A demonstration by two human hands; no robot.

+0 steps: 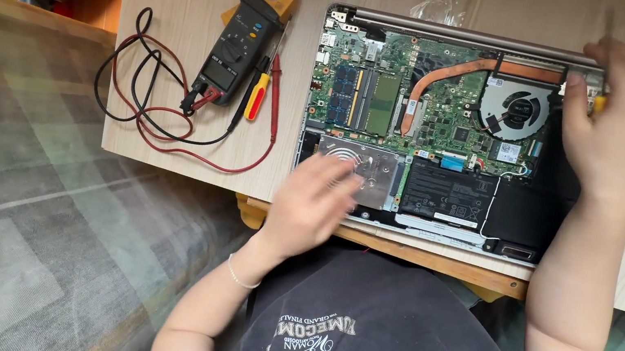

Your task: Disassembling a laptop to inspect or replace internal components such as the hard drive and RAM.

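Your left hand [309, 200] lies with its fingers [341, 178] spread and flat on the silver drive [366, 177], at about 7 o'clock of the opened laptop [443, 129]; the fingers are blurred, so you cannot tell if they pinch its edge. Your right hand [613, 121] is at 2 o'clock, fingers curled narrow around a thin screwdriver [598, 98] with a yellow part, close to the hinge bar and just beside the round fan [514, 108].

The laptop lies bottom-up on the wooden desk [190, 0], near the edge toward you. The bare green board looks stiff but fragile, I think; take hold by the metal frame, not by the copper pipe or thin cables. The drive looks smooth and may slip.

At 9 o'clock, apart from the laptop, rests a clamp meter [246, 42] with its red and black leads.
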